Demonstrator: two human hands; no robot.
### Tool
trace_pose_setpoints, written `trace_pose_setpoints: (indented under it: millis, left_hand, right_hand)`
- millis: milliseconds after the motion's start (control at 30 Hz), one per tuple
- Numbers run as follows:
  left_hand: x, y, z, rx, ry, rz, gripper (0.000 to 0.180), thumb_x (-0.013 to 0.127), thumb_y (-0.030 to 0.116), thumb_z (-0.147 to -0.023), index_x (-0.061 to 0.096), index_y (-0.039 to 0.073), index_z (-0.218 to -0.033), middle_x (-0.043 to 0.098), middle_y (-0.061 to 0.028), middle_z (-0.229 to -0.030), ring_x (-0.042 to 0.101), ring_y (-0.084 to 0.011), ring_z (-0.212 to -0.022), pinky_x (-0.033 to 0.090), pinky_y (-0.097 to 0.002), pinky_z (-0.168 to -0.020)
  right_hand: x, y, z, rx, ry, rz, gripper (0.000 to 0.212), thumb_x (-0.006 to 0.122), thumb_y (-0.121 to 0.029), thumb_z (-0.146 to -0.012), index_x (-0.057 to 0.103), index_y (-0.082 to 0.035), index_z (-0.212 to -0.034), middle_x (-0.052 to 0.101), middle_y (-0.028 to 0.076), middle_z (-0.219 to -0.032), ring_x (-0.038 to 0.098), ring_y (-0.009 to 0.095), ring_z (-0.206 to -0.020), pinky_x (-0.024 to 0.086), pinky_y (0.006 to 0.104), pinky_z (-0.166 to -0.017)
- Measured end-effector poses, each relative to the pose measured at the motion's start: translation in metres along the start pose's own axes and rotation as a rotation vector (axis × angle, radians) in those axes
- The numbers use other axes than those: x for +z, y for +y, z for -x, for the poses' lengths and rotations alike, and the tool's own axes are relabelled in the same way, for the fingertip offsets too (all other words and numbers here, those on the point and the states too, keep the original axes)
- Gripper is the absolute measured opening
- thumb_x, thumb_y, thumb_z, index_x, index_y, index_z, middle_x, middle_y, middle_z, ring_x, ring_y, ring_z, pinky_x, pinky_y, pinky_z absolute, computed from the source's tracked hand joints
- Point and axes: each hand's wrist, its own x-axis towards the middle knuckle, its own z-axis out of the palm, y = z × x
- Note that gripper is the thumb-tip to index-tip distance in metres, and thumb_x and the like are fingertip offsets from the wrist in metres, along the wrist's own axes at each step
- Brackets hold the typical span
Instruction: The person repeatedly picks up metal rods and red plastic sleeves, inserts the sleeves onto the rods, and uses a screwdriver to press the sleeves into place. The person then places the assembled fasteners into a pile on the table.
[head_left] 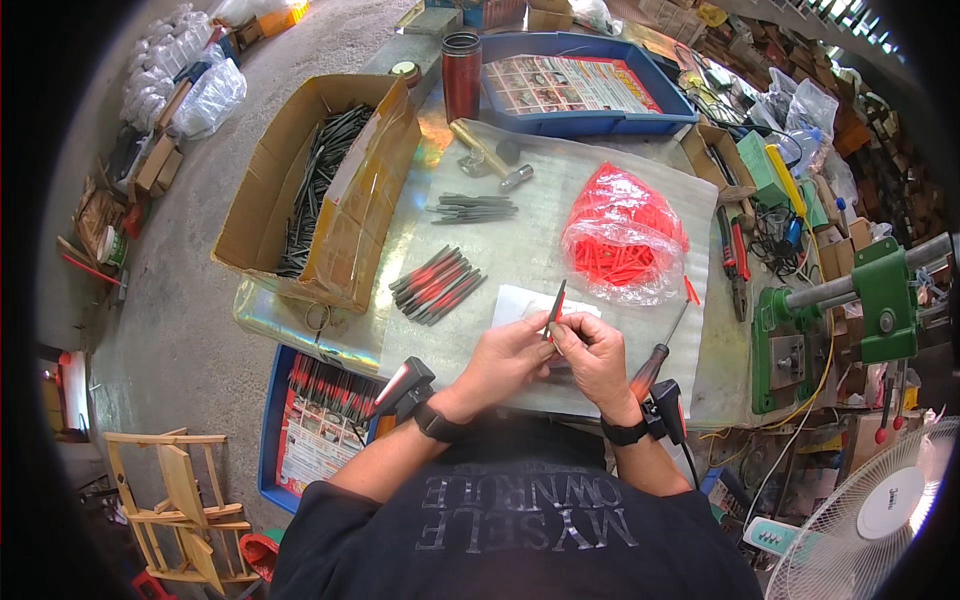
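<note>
Near the front of the table, my two hands meet around one slender dark rod (557,303) with a bit of red on it, its tip pointing up and away. My left hand (510,355) pinches it, and my right hand (593,357) closes its fingertips on its lower part, which they partly hide. Left of my hands lies a row of dark rods with red middles (437,285). Behind that row is a small pile of plain dark rods (475,208). A clear bag of thin red plastic pieces (625,235) sits beyond my right hand.
A cardboard box of dark rods (340,215) stands left. A hammer (492,158), red tumbler (461,78) and blue tray (590,122) are behind. A screwdriver-like tool (652,366) lies beside my right wrist; pliers (735,255) and a green press (885,305) are right.
</note>
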Motion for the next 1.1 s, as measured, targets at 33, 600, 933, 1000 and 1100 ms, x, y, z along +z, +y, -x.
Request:
trace_pose_setpoints:
  millis: [33,600,933,1000,1100]
  left_hand:
    - [0.000,0.000,0.000,0.004,0.010,-0.015,0.044,0.059,0.011,-0.089,0.048,0.012,-0.131,0.055,0.0039,-0.071,0.051,-0.0031,-0.059,0.043,-0.0175,-0.051]
    - [0.001,-0.004,-0.001,0.020,0.009,0.003,0.042,0.059,0.012,-0.089,0.049,0.008,-0.130,0.056,0.0033,-0.070,0.052,-0.0033,-0.060,0.042,-0.0173,-0.051]
    - [0.001,-0.007,-0.003,-0.004,-0.002,0.025,0.043,0.059,0.013,-0.089,0.048,0.007,-0.130,0.056,0.0034,-0.071,0.052,-0.0032,-0.060,0.042,-0.0176,-0.051]
    - [0.001,-0.007,-0.004,-0.010,0.002,0.018,0.043,0.059,0.013,-0.089,0.048,0.007,-0.131,0.056,0.0034,-0.071,0.051,-0.0031,-0.060,0.041,-0.0176,-0.051]
    - [0.000,-0.008,-0.005,-0.014,0.000,0.025,0.043,0.059,0.012,-0.089,0.048,0.007,-0.131,0.056,0.0032,-0.072,0.051,-0.0032,-0.060,0.041,-0.0176,-0.051]
  right_hand:
    - [0.000,0.000,0.000,0.025,0.006,0.006,0.014,0.058,-0.008,-0.089,0.061,0.004,-0.095,0.063,0.004,-0.076,0.057,0.008,-0.063,0.047,0.0214,-0.055]
    - [0.000,0.005,-0.001,0.055,0.008,-0.051,0.014,0.058,-0.007,-0.088,0.061,0.005,-0.095,0.065,0.006,-0.077,0.059,0.008,-0.061,0.048,0.0217,-0.052]
    - [-0.002,0.005,-0.002,0.060,0.005,-0.057,0.015,0.058,-0.007,-0.088,0.062,0.005,-0.095,0.065,0.006,-0.076,0.059,0.008,-0.061,0.048,0.0216,-0.052]
    - [-0.002,0.006,-0.002,0.064,0.011,-0.044,0.015,0.058,-0.007,-0.088,0.061,0.006,-0.095,0.065,0.006,-0.076,0.059,0.008,-0.062,0.048,0.0216,-0.052]
    - [-0.003,0.007,-0.002,0.097,-0.008,-0.070,0.014,0.061,-0.009,-0.088,0.061,0.004,-0.093,0.062,0.004,-0.079,0.058,0.008,-0.067,0.050,0.0207,-0.058]
